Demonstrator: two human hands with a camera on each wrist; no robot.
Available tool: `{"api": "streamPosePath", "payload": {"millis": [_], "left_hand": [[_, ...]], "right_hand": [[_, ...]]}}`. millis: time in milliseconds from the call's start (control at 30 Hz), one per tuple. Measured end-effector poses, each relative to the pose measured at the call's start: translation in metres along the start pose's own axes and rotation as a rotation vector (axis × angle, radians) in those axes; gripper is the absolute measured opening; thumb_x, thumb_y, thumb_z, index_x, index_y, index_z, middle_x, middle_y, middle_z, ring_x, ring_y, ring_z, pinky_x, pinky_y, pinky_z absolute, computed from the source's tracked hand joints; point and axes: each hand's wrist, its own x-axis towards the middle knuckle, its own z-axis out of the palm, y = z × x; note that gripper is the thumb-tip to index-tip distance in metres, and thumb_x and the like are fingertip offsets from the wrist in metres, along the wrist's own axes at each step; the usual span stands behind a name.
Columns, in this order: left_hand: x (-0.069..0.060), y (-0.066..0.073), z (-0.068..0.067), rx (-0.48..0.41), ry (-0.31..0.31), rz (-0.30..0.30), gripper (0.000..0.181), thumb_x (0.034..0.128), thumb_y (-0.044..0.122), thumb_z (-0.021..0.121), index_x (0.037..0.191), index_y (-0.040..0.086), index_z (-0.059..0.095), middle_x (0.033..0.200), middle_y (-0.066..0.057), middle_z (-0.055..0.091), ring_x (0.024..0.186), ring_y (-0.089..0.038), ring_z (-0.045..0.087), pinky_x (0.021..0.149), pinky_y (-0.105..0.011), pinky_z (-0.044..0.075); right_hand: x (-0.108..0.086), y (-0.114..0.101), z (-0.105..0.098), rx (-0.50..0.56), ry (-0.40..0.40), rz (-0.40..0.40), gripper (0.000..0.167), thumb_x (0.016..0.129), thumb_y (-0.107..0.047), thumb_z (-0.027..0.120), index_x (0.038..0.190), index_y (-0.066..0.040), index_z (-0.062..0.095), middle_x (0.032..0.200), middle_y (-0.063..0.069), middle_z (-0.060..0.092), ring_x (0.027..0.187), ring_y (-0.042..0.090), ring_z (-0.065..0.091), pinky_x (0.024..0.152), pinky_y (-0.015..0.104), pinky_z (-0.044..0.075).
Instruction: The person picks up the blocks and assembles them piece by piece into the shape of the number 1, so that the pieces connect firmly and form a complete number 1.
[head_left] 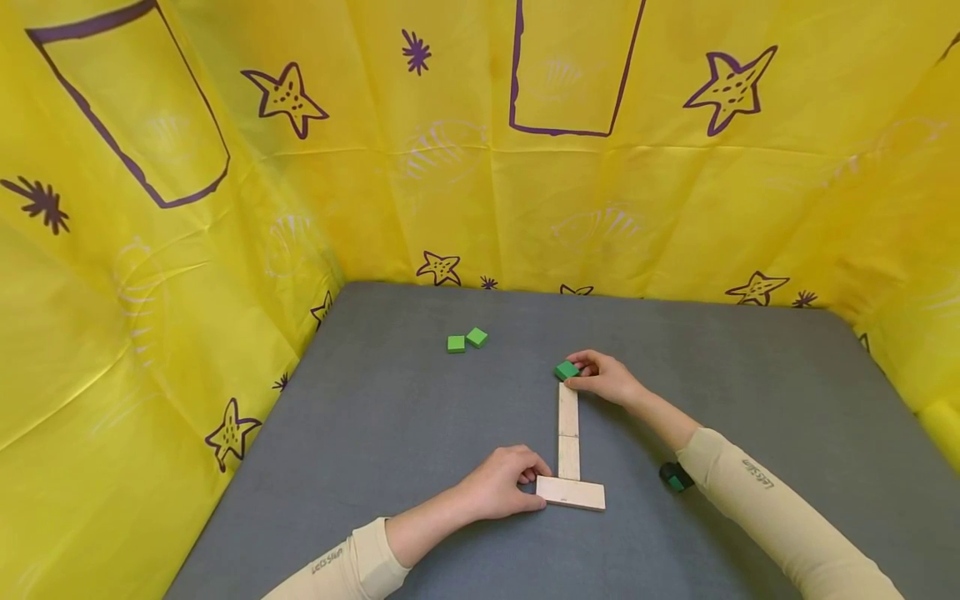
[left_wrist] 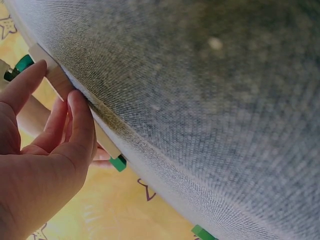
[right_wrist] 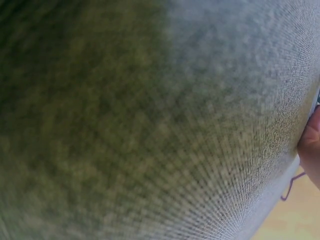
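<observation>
Grey table is bordered by yellow cloth. At far left, two light green blocks are placed side by side. Wide plank is pinched at its left end by left hand, between thumb and fingers. Near plank and far plank are lined up end to end beyond it. Dark green block is pinched by right hand at far plank's far end; contact can't be told. Black item is partly hidden by right sleeve.
</observation>
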Motion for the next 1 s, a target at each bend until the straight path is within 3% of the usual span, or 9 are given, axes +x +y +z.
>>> {"api": "streamPosePath", "payload": {"millis": [633, 867, 1000], "left_hand": [[0.001, -0.002, 0.001, 0.003, 0.005, 0.007, 0.025, 0.0779, 0.012, 0.082, 0.100, 0.011, 0.071, 0.087, 0.009, 0.057, 0.079, 0.000, 0.051, 0.072, -0.013, 0.044], [0.001, -0.002, 0.001, -0.001, 0.003, 0.005, 0.025, 0.0781, 0.012, 0.082, 0.101, 0.011, 0.071, 0.088, 0.009, 0.058, 0.080, 0.000, 0.052, 0.073, -0.013, 0.044], [0.001, -0.002, 0.001, -0.004, 0.005, 0.008, 0.025, 0.0783, 0.011, 0.082, 0.101, 0.011, 0.071, 0.088, 0.008, 0.058, 0.080, 0.000, 0.052, 0.073, -0.013, 0.044]], "right_hand": [[0.002, 0.002, 0.002, -0.038, -0.023, -0.067, 0.048, 0.087, -0.020, 0.073, 0.127, 0.001, 0.058, 0.108, 0.015, 0.060, 0.089, 0.022, 0.051, 0.074, 0.033, 0.041], [-0.010, -0.020, 0.000, -0.039, -0.032, -0.073, 0.043, 0.090, -0.010, 0.068, 0.126, 0.008, 0.055, 0.109, 0.024, 0.058, 0.092, 0.030, 0.052, 0.076, 0.035, 0.042], [-0.004, -0.007, 0.000, -0.039, -0.025, -0.072, 0.044, 0.090, -0.019, 0.070, 0.127, 0.002, 0.058, 0.110, 0.018, 0.060, 0.092, 0.025, 0.053, 0.077, 0.034, 0.042]]}}
